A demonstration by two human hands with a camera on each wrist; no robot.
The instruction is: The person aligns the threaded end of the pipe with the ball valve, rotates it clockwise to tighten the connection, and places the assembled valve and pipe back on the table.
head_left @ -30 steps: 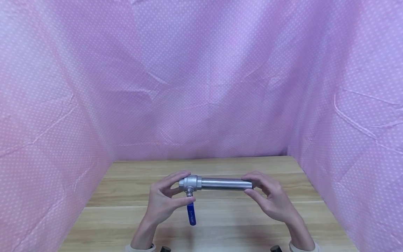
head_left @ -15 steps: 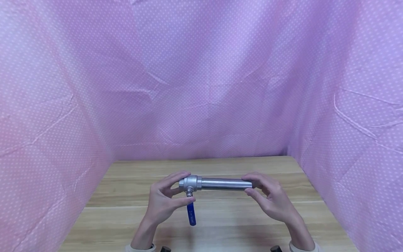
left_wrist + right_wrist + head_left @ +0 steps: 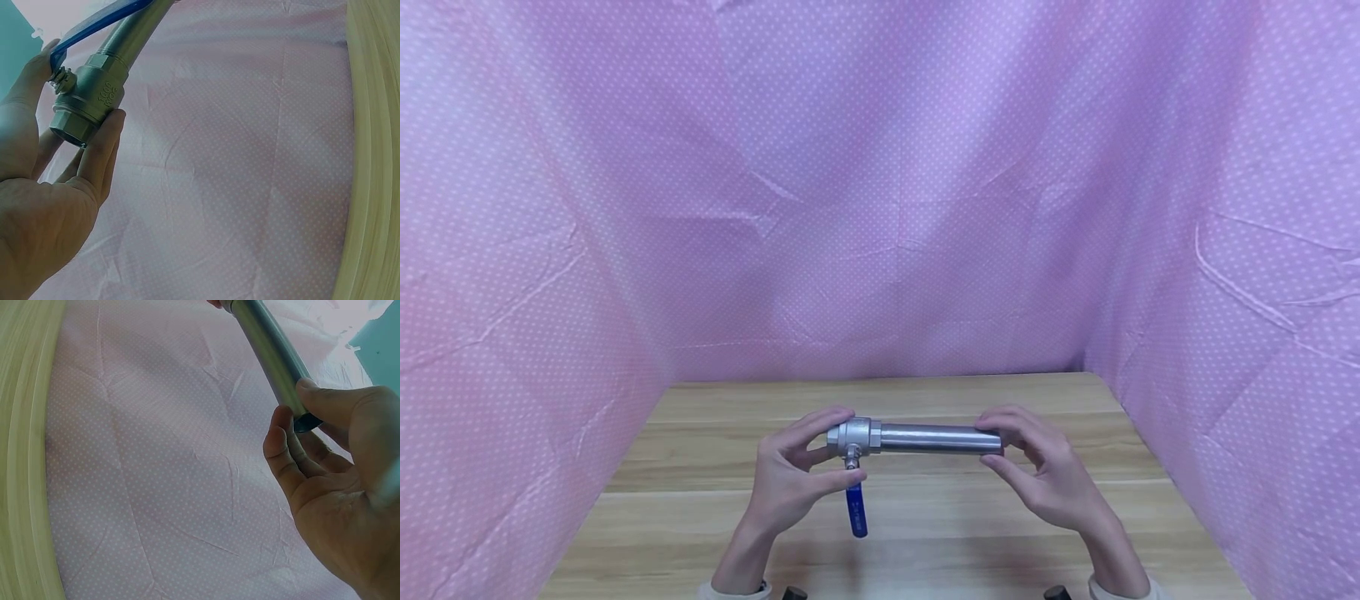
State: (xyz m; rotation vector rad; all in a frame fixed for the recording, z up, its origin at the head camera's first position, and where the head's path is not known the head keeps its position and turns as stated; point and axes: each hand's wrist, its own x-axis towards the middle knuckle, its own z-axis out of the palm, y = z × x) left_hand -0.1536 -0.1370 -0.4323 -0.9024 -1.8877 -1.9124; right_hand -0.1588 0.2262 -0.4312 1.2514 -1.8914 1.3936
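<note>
Both hands hold up a metal ball valve (image 3: 853, 435) joined to a straight steel pipe (image 3: 936, 438), lying level across the head view. My left hand (image 3: 786, 479) grips the valve body at its hexagonal end, fingertips on top and thumb at the blue lever handle (image 3: 856, 508). That lever points down toward the person. In the left wrist view the valve body (image 3: 94, 94) carries raised lettering, and its end opening faces the palm. My right hand (image 3: 1048, 471) pinches the pipe's far end between thumb and fingers. The pipe's open end (image 3: 307, 422) shows in the right wrist view.
A wood-grain table (image 3: 895, 517) lies beneath the hands. Pink dotted cloth (image 3: 880, 250) hangs behind it and on both sides. Two dark cylindrical ends, one being a black knob (image 3: 1057, 592), poke in at the table's near edge.
The right thumb has shifted slightly at the pipe's end. The valve, pipe and left hand stay almost exactly where they were.
</note>
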